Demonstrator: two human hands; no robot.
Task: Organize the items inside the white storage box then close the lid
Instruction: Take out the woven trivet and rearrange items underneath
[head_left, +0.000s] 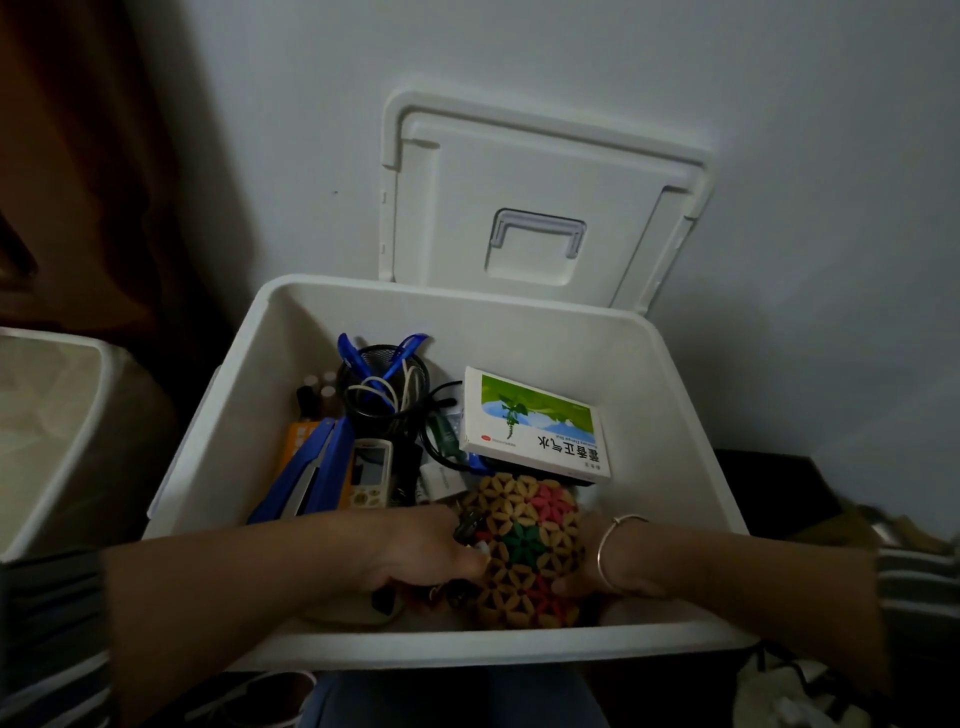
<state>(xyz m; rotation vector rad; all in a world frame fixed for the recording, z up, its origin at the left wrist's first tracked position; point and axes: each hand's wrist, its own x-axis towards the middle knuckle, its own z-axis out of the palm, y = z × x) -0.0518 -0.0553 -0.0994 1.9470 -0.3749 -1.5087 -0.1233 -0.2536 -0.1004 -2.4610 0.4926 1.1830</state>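
Note:
The white storage box (670, 395) sits open before me, and its lid (524, 171) leans upright against the wall behind it. Both hands are inside at the near wall. My left hand (415, 551) grips the left edge of a round beaded mat (524, 545) of tan, pink, green and red beads, among small dark items. My right hand (597, 571), with a bangle on the wrist, holds the mat's right edge. Further back lie a green and white medicine carton (535, 423), a blue stapler (311, 467), a small handset (370, 473) and a black mesh cup (382, 384) with blue pens and cords.
A second white bin (47, 426) stands to the left. A dark curtain (78, 156) hangs at the far left. Dark furniture with clutter (810, 493) sits to the right of the box. The white wall is right behind the lid.

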